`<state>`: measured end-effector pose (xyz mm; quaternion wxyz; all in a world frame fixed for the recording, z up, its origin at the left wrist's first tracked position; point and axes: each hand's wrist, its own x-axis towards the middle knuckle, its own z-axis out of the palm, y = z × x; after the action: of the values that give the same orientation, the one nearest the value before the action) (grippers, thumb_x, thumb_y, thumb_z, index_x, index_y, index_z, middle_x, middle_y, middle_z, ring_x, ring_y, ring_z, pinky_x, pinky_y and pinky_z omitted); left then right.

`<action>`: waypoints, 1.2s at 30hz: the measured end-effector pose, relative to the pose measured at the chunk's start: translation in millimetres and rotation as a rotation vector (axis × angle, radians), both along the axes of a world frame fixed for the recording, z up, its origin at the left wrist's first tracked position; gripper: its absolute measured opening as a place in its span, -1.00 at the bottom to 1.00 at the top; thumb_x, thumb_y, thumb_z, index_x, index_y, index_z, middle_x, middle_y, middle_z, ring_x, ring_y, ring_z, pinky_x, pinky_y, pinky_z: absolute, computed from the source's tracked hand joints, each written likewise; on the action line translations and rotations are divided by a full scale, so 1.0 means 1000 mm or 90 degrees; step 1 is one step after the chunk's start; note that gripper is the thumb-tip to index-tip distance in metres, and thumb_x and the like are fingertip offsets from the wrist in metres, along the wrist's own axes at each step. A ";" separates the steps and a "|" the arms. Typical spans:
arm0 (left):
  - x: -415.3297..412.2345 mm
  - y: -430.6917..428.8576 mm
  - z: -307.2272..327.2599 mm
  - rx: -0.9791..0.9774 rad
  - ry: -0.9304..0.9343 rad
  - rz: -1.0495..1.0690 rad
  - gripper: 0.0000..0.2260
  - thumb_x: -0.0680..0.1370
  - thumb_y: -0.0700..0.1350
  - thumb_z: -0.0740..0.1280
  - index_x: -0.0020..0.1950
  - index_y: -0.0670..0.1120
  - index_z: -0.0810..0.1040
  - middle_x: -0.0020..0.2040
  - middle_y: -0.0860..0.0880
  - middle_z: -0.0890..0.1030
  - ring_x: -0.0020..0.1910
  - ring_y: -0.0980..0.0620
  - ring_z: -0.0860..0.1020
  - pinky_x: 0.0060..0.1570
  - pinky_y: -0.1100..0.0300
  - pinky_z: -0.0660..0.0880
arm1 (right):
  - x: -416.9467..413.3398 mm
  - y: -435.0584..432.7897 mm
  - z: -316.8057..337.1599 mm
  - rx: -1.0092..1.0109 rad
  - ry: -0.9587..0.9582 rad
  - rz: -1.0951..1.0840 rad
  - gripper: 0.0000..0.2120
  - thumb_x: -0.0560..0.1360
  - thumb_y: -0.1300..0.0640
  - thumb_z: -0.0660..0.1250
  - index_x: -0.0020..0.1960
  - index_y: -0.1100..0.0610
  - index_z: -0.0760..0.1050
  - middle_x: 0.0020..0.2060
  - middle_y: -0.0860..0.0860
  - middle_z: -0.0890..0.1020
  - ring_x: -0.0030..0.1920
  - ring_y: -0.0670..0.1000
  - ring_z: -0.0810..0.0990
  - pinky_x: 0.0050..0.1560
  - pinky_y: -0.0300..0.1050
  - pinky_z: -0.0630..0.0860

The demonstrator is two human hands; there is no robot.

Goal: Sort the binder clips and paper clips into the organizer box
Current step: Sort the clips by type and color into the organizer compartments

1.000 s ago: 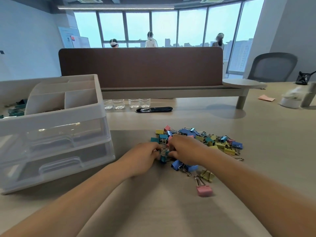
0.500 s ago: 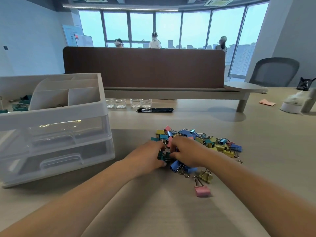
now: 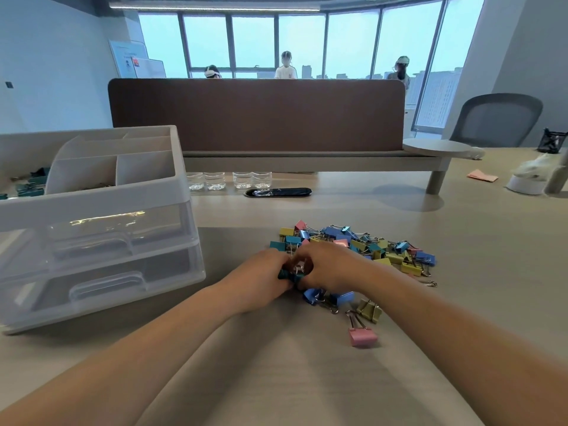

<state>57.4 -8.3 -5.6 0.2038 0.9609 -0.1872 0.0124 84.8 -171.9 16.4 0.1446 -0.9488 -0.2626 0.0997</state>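
On the table, pretty much dead centre, both hands are bunched together at the near-left edge of the pile of binder clips. No brand or label readable on anything close by; the only writing around is on a whiteboard or poster way back on the left wall, and it's too small and blurry to make out.

So the left hand and right hand meet knuckle to knuckle, and between them there's a dark teal binder clip with its silver wire handles poking up in the gap. Both sets of fingers are curled in tight around it, left from the left side, right from the right side, touching the clip. Can't tell which hand actually has the main hold.

Rest of the pile is blue, yellow, pink and teal, spread to the right and behind the hands. A couple of blue clips sit just under the right wrist, an olive-yellow one a bit nearer, and a lone pink clip lies apart, closest to the camera.

White organizer box with clear drawers sits on the left, well apart from the hands. Its top has divided compartments, and some teal clips show in the far-left one.
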 end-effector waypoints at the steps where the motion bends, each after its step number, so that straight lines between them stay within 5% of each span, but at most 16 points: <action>1: 0.000 0.001 0.000 0.001 0.004 0.009 -0.79 0.51 -0.11 0.36 0.14 0.00 0.56 0.08 -0.01 0.56 0.03 0.02 0.53 0.02 0.10 0.48 | 0.000 0.002 0.000 -0.007 0.003 0.004 -0.61 0.50 0.05 0.42 0.31 -0.02 0.49 0.05 -0.09 0.57 -0.01 -0.06 0.53 -0.06 -0.22 0.45; 9: -0.002 0.005 0.007 -0.076 -0.011 0.078 -0.76 0.51 -0.20 0.33 0.17 -0.07 0.45 0.09 0.02 0.40 -0.01 0.07 0.42 -0.09 0.26 0.35 | -0.001 0.001 0.006 0.027 -0.031 -0.004 -0.68 0.52 0.05 0.33 0.27 -0.02 0.48 -0.03 -0.07 0.55 -0.13 -0.09 0.50 -0.11 -0.19 0.47; 14: 0.015 0.012 0.014 -0.141 -0.040 0.129 -0.80 0.53 -0.27 0.27 0.08 -0.03 0.47 0.10 0.01 0.45 0.01 0.07 0.41 -0.21 0.34 0.32 | 0.009 -0.005 0.014 0.100 -0.055 -0.038 -0.78 0.51 0.13 0.37 0.12 0.00 0.44 0.09 0.03 0.56 0.00 0.04 0.56 0.05 -0.04 0.56; 19: 0.040 0.018 0.025 -0.169 -0.055 0.167 -0.73 0.54 -0.38 0.19 0.07 -0.07 0.56 0.14 -0.01 0.46 0.10 0.07 0.43 -0.10 0.38 0.38 | 0.033 -0.004 0.013 0.099 -0.094 -0.068 -0.84 0.53 0.27 0.27 0.02 0.03 0.41 0.04 0.03 0.56 -0.15 -0.06 0.51 -0.27 -0.22 0.42; 21: 0.052 0.019 0.026 -0.161 -0.051 0.187 -0.71 0.57 -0.39 0.16 0.03 -0.11 0.62 0.12 -0.04 0.45 0.08 0.03 0.44 -0.25 0.46 0.41 | 0.044 0.001 0.012 0.105 -0.102 -0.087 -0.80 0.54 0.32 0.19 0.01 0.04 0.45 0.06 0.05 0.57 -0.07 -0.02 0.52 -0.17 -0.17 0.46; 26: 0.079 0.021 0.019 -0.126 -0.041 0.210 -0.82 0.59 -0.23 0.26 0.00 -0.12 0.67 0.06 -0.03 0.58 -0.02 0.06 0.51 -0.24 0.33 0.35 | 0.065 0.015 0.009 0.060 -0.127 -0.094 -0.81 0.60 0.15 0.22 0.17 0.12 0.54 0.14 0.06 0.55 0.04 0.01 0.51 0.04 -0.12 0.46; 30: 0.088 0.016 0.013 -0.126 0.000 0.210 -0.84 0.52 -0.08 0.43 -0.13 -0.16 0.69 -0.15 -0.09 0.66 -0.15 -0.07 0.62 -0.20 0.04 0.52 | 0.070 0.023 0.003 -0.067 -0.137 -0.070 -0.48 0.52 -0.24 0.30 0.21 0.18 0.51 0.10 0.11 0.53 -0.02 0.06 0.56 0.02 -0.03 0.54; 36: 0.095 0.013 0.004 -0.065 0.056 0.207 -0.77 0.50 -0.03 0.43 -0.23 -0.17 0.68 -0.32 -0.12 0.64 -0.26 -0.10 0.65 -0.27 0.06 0.56 | 0.071 0.024 -0.002 -0.077 -0.138 -0.058 -0.71 0.54 -0.08 0.32 0.07 0.13 0.54 -0.07 0.07 0.58 -0.10 0.05 0.55 -0.09 -0.07 0.49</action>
<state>152.4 4.3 -1.6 0.2557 0.9665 -0.0190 0.0126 156.3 -147.9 14.5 0.0623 -0.9719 -0.2268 0.0054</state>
